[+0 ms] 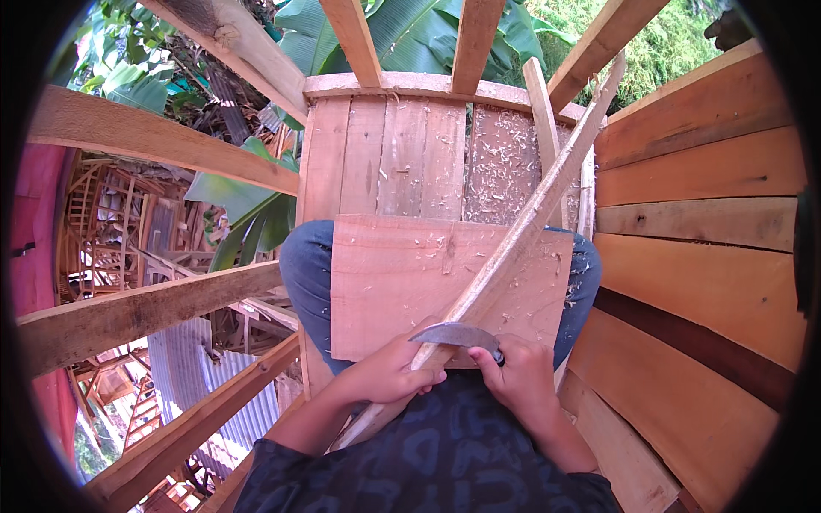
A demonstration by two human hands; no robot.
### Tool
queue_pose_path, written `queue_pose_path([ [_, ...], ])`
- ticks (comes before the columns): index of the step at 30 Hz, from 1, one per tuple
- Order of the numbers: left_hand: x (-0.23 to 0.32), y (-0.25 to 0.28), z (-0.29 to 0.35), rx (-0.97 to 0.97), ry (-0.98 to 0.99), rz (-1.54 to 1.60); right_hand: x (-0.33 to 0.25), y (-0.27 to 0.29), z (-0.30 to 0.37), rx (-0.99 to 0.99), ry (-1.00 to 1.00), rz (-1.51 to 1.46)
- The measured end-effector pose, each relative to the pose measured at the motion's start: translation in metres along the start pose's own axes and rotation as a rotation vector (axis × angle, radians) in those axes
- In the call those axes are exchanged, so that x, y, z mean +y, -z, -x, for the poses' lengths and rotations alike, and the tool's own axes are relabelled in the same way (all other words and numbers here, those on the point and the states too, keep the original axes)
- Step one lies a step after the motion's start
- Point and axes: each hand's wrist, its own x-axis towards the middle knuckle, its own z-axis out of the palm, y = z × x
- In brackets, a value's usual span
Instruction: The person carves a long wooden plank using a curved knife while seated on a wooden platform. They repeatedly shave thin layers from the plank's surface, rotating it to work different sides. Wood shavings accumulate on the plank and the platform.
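A long, pale wooden stick [522, 227] slants from beside my waist up to the far right. My left hand [395, 369] is closed round its lower part. In my right hand [523, 369] is the dark handle of a short curved knife [455, 334]. Its grey blade lies across the stick just beyond my left hand, pointing left. Under the stick, a flat wooden board [385, 282] rests over my thighs, with a few shavings on it.
Wood shavings [500, 162] litter the plank floor [363, 158] ahead. A second narrow wooden piece [540, 111] stands at the far right. Rails [154, 312] close in the left side, with a corrugated metal sheet [184, 368] below. A plank wall [701, 256] bounds the right.
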Motion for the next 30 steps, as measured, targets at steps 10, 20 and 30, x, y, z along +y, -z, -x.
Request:
queue_pose_path([
  [10, -0.006, 0.005, -0.005, -0.023, 0.031, 0.083, 0.013, 0.006, -0.021, 0.012, 0.055, 0.27],
  [20, -0.007, 0.01, -0.007, -0.048, 0.033, 0.092, 0.02, 0.006, -0.029, 0.095, 0.122, 0.367],
  [30, -0.007, 0.013, 0.006, -0.107, 0.009, 0.102, 0.074, 0.116, -0.038, 0.4, -0.447, 0.288],
])
